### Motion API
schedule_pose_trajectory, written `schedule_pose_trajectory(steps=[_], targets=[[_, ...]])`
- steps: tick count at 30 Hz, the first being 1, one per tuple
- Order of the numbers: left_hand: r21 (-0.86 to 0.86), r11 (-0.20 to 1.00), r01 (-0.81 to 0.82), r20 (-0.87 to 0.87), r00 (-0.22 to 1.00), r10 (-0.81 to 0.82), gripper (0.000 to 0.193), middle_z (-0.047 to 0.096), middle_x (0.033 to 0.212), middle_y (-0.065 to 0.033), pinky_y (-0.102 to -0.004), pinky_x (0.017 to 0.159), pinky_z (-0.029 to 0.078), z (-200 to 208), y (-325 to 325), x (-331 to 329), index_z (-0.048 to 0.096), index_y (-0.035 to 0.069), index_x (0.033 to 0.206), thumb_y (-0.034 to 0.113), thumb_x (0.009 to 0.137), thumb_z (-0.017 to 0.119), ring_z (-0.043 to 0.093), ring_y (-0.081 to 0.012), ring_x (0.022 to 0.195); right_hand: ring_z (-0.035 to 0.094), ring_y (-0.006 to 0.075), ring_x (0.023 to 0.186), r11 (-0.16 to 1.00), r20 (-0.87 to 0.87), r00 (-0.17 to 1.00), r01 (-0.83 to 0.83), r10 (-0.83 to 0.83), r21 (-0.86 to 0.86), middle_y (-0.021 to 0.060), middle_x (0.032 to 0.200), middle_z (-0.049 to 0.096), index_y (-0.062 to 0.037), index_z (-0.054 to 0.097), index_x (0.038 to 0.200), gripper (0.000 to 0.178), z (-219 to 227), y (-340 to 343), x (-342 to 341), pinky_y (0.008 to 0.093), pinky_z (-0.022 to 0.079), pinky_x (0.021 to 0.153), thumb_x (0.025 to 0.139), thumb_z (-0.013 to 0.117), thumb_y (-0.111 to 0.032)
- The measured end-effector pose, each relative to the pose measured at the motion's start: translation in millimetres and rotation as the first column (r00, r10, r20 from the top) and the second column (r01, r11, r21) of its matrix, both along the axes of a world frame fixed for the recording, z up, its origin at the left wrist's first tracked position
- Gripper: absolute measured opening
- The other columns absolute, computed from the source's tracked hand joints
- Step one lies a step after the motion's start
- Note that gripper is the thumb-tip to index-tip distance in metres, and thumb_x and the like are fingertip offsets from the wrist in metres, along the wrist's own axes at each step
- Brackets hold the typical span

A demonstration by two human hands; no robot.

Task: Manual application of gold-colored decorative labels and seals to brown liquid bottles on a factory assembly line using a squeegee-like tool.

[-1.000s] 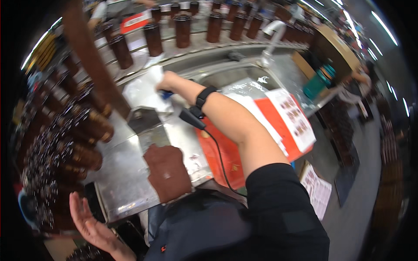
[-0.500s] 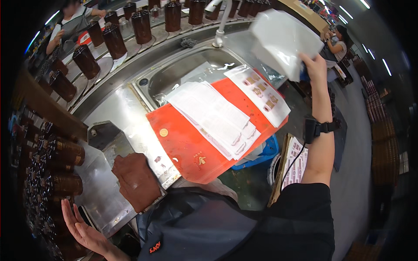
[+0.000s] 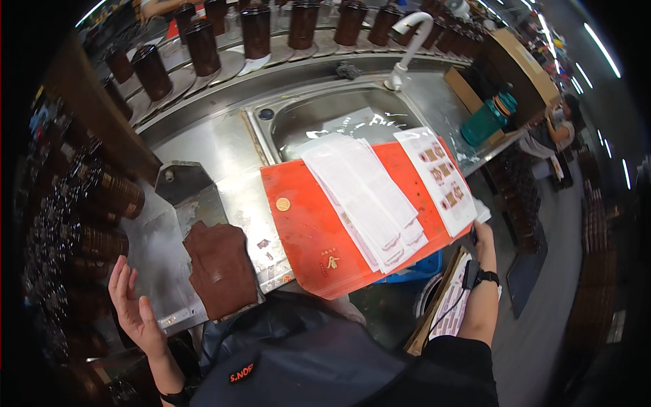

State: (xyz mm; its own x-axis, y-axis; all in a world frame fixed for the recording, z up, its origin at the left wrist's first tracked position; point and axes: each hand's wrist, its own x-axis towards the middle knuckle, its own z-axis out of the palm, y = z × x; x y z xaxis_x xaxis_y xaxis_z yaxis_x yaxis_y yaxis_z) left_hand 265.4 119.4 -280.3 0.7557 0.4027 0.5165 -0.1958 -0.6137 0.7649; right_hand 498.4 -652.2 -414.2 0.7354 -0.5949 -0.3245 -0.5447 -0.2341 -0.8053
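My left hand (image 3: 137,308) is raised at the lower left, fingers stretched out and holding nothing, near the brown bottles (image 3: 112,193). At the right edge of the red board (image 3: 285,230), my right hand (image 3: 484,237) is closed at a bit of white sheet (image 3: 482,211). Most of that sheet and the fingertips are hidden. On the board lie a fanned stack of white sheets (image 3: 363,200) and, to its right, a label sheet (image 3: 439,178) with brown and gold prints. A brown cloth (image 3: 220,271) rests on the metal counter between my left hand and the board.
Behind the board is a sink (image 3: 278,139) holding water, with a white tap (image 3: 403,57). Brown bottles (image 3: 256,34) stand on round plates along the back. A green flask (image 3: 485,122) and a cardboard box (image 3: 522,64) are at right. Under the board sits a blue basket (image 3: 424,266).
My right hand has come down from above the sink's right side to the board's right edge, bringing the white sheet. My left hand has risen slightly, still open. The view has shifted.
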Motion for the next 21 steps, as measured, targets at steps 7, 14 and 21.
schedule_pose_trajectory(steps=[7, 14, 21], targets=[[-0.030, 0.996, -0.088, -0.107, 0.991, 0.085, 0.045, 0.043, 0.146, -0.0202, -0.0426, 0.112, 0.035, -31.2, 4.8, -15.9, 0.053, -0.002, 0.134, 0.020, 0.096, 0.055, 0.043, -0.0309, 0.135, 0.063, 0.0194, 0.056, 0.719, -0.365, 0.912, -0.381, 0.189, -0.581, 0.0120, 0.067, 0.068, 0.0069, 0.070, 0.080, 0.050, 92.6, -7.0, 31.8, 0.0356, 0.049, 0.053, 0.086, 0.072, -0.043], [0.396, 0.918, -0.031, -0.280, 0.948, 0.153, 0.059, 0.043, 0.145, -0.0230, -0.0496, 0.111, 0.033, -52.0, -10.2, -32.0, 0.052, -0.001, 0.136, 0.044, 0.098, 0.052, 0.041, -0.0403, 0.135, 0.063, 0.0128, 0.064, 0.642, -0.107, 0.662, -0.748, 0.742, -0.169, 0.0082, 0.085, 0.073, 0.0047, 0.071, 0.098, 0.042, 234.5, 222.0, 161.3, 0.0282, 0.048, 0.059, 0.097, 0.060, -0.036], [0.503, 0.864, -0.003, -0.305, 0.935, 0.181, 0.071, 0.044, 0.144, -0.0237, -0.0540, 0.109, 0.033, -64.6, -8.9, -26.2, 0.053, 0.000, 0.135, 0.059, 0.097, 0.046, 0.041, -0.0447, 0.135, 0.054, 0.0112, 0.055, 0.457, -0.541, 0.531, -0.845, 0.652, -0.279, 0.0035, 0.073, 0.066, 0.0003, 0.073, 0.087, 0.040, 110.2, 255.7, 325.5, 0.0333, 0.042, 0.049, 0.083, 0.076, -0.040]])
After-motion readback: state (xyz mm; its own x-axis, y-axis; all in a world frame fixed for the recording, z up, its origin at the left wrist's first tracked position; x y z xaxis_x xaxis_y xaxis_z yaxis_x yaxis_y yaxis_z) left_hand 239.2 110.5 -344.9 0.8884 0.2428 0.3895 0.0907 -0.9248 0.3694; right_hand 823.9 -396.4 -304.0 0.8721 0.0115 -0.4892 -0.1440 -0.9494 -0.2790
